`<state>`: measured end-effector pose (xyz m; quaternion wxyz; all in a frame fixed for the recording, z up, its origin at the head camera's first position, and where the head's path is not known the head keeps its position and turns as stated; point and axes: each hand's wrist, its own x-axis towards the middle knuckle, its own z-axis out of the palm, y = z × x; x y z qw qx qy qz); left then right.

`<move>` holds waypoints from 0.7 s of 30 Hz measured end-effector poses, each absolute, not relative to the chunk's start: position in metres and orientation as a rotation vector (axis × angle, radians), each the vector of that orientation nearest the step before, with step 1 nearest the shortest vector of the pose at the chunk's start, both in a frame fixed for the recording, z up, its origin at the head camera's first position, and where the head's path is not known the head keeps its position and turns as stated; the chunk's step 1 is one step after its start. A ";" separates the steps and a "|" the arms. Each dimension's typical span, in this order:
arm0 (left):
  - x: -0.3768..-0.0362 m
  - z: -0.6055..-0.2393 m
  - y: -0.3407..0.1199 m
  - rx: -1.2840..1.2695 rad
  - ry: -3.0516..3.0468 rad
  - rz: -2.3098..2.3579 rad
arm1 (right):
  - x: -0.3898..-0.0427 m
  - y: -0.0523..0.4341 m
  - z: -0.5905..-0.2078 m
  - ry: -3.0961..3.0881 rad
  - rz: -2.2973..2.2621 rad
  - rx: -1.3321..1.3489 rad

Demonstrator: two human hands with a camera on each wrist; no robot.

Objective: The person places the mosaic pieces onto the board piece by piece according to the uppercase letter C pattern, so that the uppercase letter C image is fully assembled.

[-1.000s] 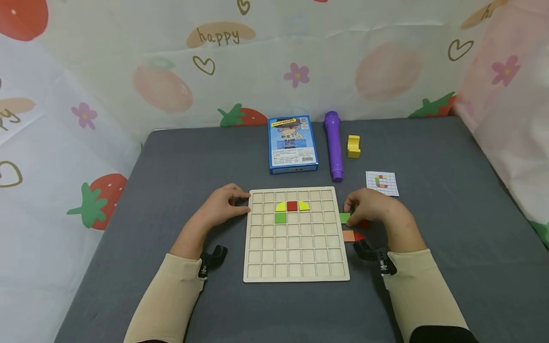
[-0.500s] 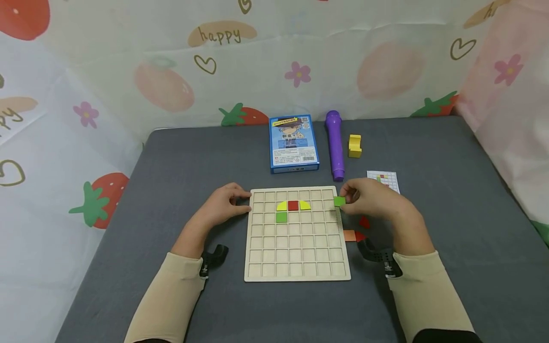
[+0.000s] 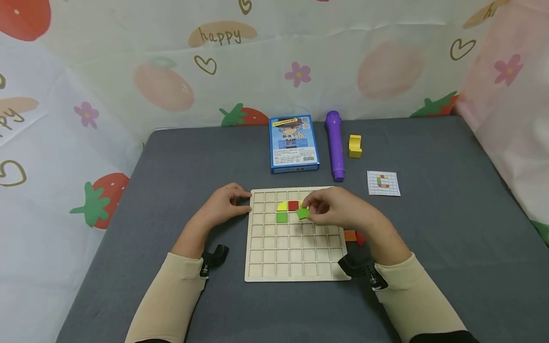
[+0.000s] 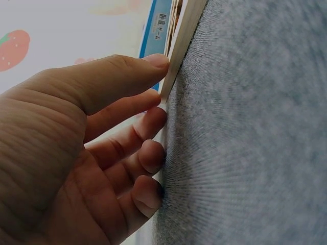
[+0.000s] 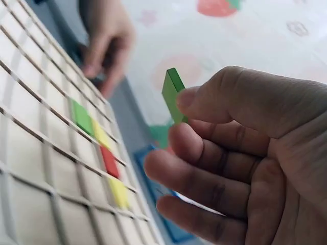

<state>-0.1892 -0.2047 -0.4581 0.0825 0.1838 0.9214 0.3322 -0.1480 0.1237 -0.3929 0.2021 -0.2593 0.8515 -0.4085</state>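
Note:
A wooden grid board (image 3: pixel 274 267) lies on the grey table. My left hand (image 3: pixel 220 207) touches its left edge with thumb and forefinger tips, the other fingers loosely bent. Between thumb and forefinger, my right hand (image 3: pixel 339 207) pinches a green square tile (image 3: pixel 302 213), tilted above the upper part of the grid. Set in the board are a yellow rounded tile (image 3: pixel 281 206), a red square tile (image 3: pixel 293 206) and, below the yellow one, another green square tile (image 3: pixel 281 217). A second yellow tile (image 5: pixel 118 193), right of the red, is mostly hidden in the head view.
An orange square tile (image 3: pixel 350 236) and a red piece (image 3: pixel 360 238) lie at the board's right edge, near my right wrist. Behind stand a blue box (image 3: pixel 293 145), a purple microphone-shaped stick (image 3: pixel 334 147), a yellow block (image 3: pixel 354 146) and a pattern card (image 3: pixel 383 184).
My right hand has lifted the green tile from beside the board's right edge and carried it left over the grid. The left hand stays at the left edge.

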 end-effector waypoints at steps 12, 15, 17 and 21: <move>-0.189 -0.456 -0.205 0.535 2.738 0.992 | -0.135 0.072 -0.427 2.540 -0.812 -0.805; -0.189 -0.456 -0.205 0.536 2.738 0.996 | -0.132 0.068 -0.430 2.605 -0.755 -0.788; -0.189 -0.456 -0.205 0.533 2.737 1.000 | -0.131 0.066 -0.430 2.639 -0.733 -0.779; -0.189 -0.456 -0.205 0.533 2.734 1.005 | -0.129 0.062 -0.430 2.684 -0.706 -0.753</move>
